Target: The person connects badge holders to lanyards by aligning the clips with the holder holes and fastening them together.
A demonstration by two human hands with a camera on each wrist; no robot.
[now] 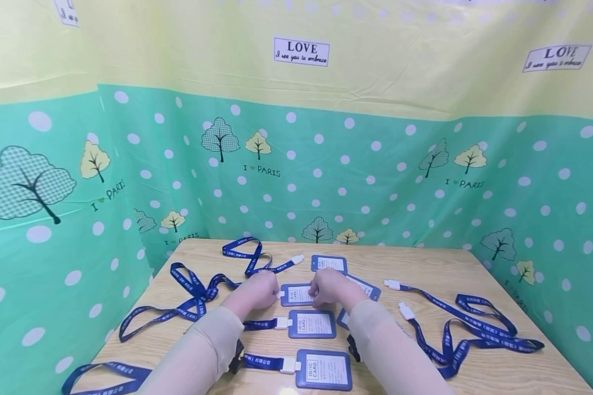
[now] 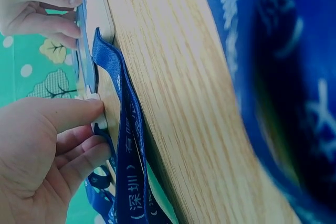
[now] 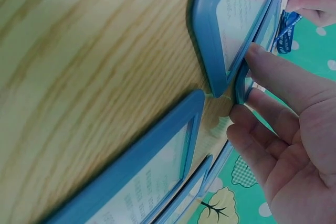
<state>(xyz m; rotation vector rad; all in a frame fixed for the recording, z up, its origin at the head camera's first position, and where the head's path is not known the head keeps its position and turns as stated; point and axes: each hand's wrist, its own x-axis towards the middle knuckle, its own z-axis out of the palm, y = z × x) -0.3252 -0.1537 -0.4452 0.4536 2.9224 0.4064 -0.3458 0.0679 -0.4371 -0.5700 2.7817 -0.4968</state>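
In the head view my left hand (image 1: 256,288) is at the left end of a blue-framed card holder (image 1: 294,295). Its thumb and fingers pinch a white lanyard clip (image 2: 97,113) there, as the left wrist view shows. My right hand (image 1: 330,286) grips the opposite end of the same holder, thumb on top and fingertips at the edge (image 3: 242,80). Nearer to me lie two more card holders, a middle one (image 1: 312,324) and a front one (image 1: 323,370), each joined to a white clip and blue lanyard. My right hand and forearm partly hide other holders.
Loose blue lanyards lie on the left (image 1: 197,299) and right (image 1: 474,329) of the wooden table (image 1: 415,263). A card holder (image 1: 329,263) sits behind my right hand, with another tilted one (image 1: 368,288) beside it. A patterned green and yellow curtain (image 1: 286,208) surrounds the table.
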